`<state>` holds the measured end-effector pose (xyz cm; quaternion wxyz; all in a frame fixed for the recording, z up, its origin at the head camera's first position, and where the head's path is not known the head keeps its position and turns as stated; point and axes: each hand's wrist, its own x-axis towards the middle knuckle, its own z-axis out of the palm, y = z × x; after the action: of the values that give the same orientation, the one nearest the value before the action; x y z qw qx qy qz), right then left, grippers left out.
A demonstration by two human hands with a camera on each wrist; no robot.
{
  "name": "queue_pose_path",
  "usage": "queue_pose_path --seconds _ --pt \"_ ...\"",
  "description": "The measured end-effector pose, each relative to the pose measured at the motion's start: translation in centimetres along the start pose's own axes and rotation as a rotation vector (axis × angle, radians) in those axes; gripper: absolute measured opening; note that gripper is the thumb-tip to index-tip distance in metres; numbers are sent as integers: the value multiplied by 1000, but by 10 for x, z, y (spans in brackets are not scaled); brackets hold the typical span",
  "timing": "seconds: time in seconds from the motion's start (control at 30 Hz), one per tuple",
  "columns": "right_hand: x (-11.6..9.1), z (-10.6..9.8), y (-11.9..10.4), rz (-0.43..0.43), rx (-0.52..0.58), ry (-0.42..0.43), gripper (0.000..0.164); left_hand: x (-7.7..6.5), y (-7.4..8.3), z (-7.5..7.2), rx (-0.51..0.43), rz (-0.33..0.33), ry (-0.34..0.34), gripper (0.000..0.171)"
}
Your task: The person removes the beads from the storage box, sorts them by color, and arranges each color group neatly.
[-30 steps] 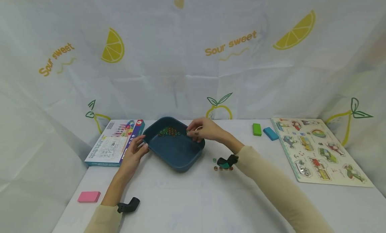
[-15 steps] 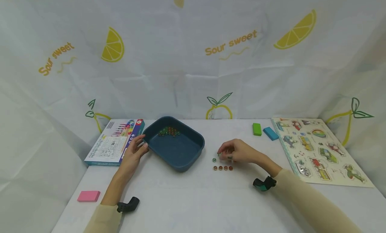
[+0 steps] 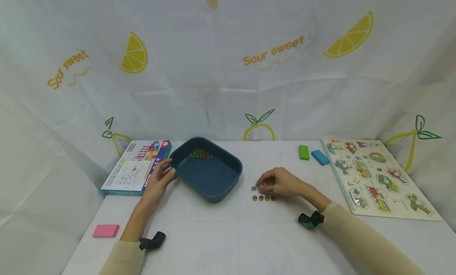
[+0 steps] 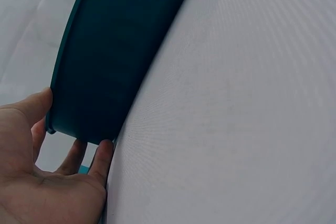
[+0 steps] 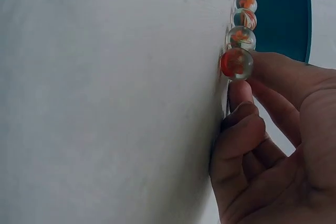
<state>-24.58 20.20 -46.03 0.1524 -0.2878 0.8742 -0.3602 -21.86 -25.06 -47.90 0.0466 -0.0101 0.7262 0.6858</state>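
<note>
The blue plastic basin [image 3: 213, 184] sits on the table with green and orange glass marbles [image 3: 200, 155] inside at its far side. My left hand [image 3: 159, 182] rests its fairly straight fingertips against the basin's left side; in the left wrist view these fingertips [image 4: 103, 148] touch its outer wall. My right hand [image 3: 281, 182] pinches a green marble [image 3: 259, 188] at the table, just right of another green marble [image 3: 253, 188]. Nearer to me lies a row of several orange marbles [image 3: 261, 198]. In the right wrist view these orange marbles [image 5: 241, 38] cover part of the fingertips.
A boxed set [image 3: 130, 172] lies left of the basin, and a pink block [image 3: 105, 230] lies at the front left. Green [image 3: 304, 152] and blue blocks [image 3: 320, 157] are at the back right, beside a picture puzzle board [image 3: 377, 180]. A printed cloth stands behind the table.
My right hand has moved from over the basin's right rim to the marbles on the table, bringing a green marble beside the other green one. My left hand has stayed at the basin.
</note>
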Motion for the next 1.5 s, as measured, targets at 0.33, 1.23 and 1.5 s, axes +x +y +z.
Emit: queue_pose_path --seconds 0.33,1.23,1.5 --pt "1 -12 -2 2 12 -24 18 1 -1 0 0 0 -3 61" --pt "179 42 -125 81 203 241 24 -3 1 -1 -1 -9 4 61" --pt "186 60 -124 191 -153 271 12 0 1 0 -1 -14 6 62"
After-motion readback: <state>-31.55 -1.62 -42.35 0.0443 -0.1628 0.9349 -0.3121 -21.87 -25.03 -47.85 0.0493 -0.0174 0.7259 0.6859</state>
